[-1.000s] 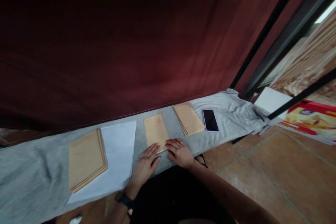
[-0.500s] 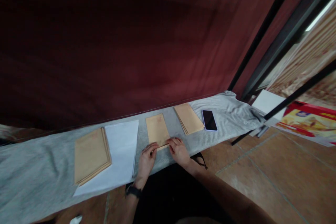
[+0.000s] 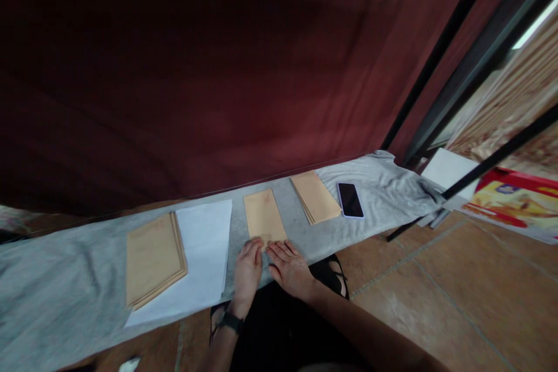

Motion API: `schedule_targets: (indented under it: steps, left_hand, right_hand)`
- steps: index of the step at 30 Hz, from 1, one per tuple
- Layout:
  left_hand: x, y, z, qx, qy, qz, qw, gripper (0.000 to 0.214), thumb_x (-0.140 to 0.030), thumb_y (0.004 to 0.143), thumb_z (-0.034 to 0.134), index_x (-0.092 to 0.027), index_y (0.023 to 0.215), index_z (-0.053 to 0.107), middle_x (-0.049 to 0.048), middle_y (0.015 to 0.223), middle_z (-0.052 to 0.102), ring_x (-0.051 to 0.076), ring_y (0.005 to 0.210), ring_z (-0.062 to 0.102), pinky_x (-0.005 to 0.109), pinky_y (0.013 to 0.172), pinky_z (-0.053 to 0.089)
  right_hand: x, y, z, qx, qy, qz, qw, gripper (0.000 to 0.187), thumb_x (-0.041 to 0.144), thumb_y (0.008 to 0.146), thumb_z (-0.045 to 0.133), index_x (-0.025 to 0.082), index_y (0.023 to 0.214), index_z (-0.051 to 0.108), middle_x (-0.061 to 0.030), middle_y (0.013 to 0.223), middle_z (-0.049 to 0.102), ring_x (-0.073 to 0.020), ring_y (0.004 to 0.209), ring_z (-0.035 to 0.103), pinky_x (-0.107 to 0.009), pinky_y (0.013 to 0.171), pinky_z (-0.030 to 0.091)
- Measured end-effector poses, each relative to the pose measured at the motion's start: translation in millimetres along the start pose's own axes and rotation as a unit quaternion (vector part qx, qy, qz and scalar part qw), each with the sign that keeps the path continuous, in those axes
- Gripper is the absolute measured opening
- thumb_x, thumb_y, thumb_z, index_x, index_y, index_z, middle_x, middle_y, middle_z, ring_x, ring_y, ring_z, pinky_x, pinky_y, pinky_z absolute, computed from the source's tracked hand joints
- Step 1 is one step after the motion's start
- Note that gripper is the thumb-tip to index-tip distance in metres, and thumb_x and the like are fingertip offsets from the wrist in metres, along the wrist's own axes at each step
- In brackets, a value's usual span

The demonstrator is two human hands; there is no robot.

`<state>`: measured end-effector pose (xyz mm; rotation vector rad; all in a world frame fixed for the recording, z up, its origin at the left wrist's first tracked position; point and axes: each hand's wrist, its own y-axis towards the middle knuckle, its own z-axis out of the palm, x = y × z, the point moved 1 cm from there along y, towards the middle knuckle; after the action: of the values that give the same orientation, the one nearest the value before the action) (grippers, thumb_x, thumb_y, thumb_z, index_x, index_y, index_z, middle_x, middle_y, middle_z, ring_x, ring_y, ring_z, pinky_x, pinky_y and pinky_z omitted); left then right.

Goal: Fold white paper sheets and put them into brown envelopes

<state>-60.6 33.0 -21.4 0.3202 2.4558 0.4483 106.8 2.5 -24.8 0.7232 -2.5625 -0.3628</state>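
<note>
A brown paper envelope (image 3: 265,215) lies on the grey cloth in front of me, its near end under my fingers. My left hand (image 3: 248,270), with a dark watch at the wrist, has its fingers bent together on the near left corner and holds that corner. On the near right part, my right hand (image 3: 291,270) rests flat with its fingers stretched out. Both hands cover the near edge, so its fold is partly hidden.
A stack of brown envelopes (image 3: 154,258) overlaps white paper sheets (image 3: 207,256) on the left. To the right are a smaller envelope stack (image 3: 317,197) and a phone (image 3: 350,200). Black metal bars (image 3: 440,52) and a red-yellow box (image 3: 514,203) stand farther right.
My right hand has gone from gripping the envelope's near edge to lying flat on it, slightly left and lower. The near edge looks pressed down. The view has shifted slightly.
</note>
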Motion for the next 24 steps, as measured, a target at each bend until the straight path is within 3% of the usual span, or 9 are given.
schedule_targets:
  steps: [4,7,13,24]
  left_hand:
    - [-10.8,-25.9,6.2,0.025,0.103,0.085,0.991,0.044,-0.016,0.095,0.039,-0.014,0.134,0.059,0.0121,0.14,0.061,0.025,0.133,0.054,0.046,0.111,0.046]
    - [-14.5,-40.7,8.8,0.035,0.172,0.095,0.98,0.05,-0.016,0.095,0.036,-0.012,0.142,0.051,0.014,0.145,0.056,0.025,0.137,0.05,0.046,0.113,0.044]
    - [-13.6,-44.9,7.3,0.049,0.229,0.1,0.967,0.05,-0.025,0.098,0.037,-0.011,0.144,0.05,0.014,0.148,0.053,0.026,0.137,0.05,0.044,0.113,0.043]
    - [-28.1,-41.8,9.2,0.047,0.263,0.067,0.961,0.049,-0.035,0.099,0.041,-0.01,0.139,0.056,0.0186,0.146,0.054,0.031,0.135,0.052,0.047,0.111,0.042]
  right_hand:
    - [0.5,-1.3,3.2,-0.013,-0.002,-0.001,1.0,0.048,0.035,0.1,0.053,0.018,0.145,0.051,-0.0093,0.146,0.056,-0.0223,0.137,0.049,-0.044,0.119,0.032]
    - [0.0,-1.4,3.8,-0.009,-0.007,-0.009,1.0,0.048,0.032,0.1,0.051,0.018,0.146,0.049,-0.0087,0.147,0.054,-0.0213,0.138,0.048,-0.042,0.119,0.032]
    - [-4.0,-2.0,-0.3,-0.009,-0.002,-0.011,1.0,0.05,0.033,0.102,0.049,0.019,0.149,0.045,-0.0069,0.151,0.05,-0.02,0.139,0.046,-0.041,0.12,0.03]
    - [-34.3,-12.3,-20.0,-0.008,-0.02,0.033,0.999,0.044,0.028,0.101,0.049,0.02,0.144,0.053,-0.0074,0.149,0.052,-0.0213,0.137,0.049,-0.044,0.119,0.032]
